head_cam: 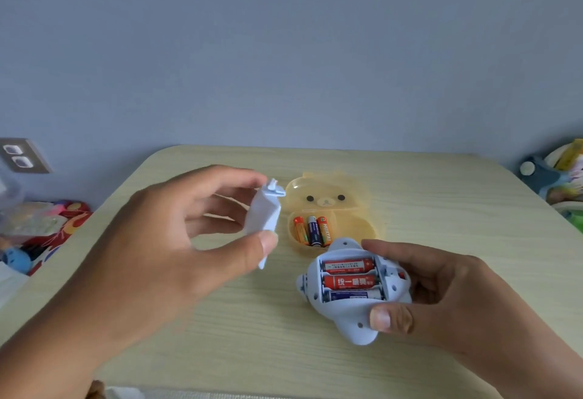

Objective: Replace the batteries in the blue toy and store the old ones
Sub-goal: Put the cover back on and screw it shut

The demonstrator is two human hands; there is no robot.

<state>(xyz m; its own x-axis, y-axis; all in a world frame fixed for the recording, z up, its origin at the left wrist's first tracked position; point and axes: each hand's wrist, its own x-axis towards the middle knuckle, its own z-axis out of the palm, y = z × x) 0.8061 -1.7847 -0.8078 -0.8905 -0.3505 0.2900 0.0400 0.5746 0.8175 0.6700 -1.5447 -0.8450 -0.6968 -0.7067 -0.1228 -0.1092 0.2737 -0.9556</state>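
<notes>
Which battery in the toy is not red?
The blue battery, lowest of the three in the toy, nearest the thumb of the right hand. Above it lie two red batteries.

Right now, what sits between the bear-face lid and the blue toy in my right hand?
The head view shows the yellow case's tray holding three batteries: two orange, one dark blue.

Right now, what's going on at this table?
The left hand pinches the toy's detached battery cover in its fingers, held above the table. The right hand holds the blue toy underside up, its compartment open with three batteries seated. Just beyond it, the yellow bear case lies open with three more batteries inside.
</notes>
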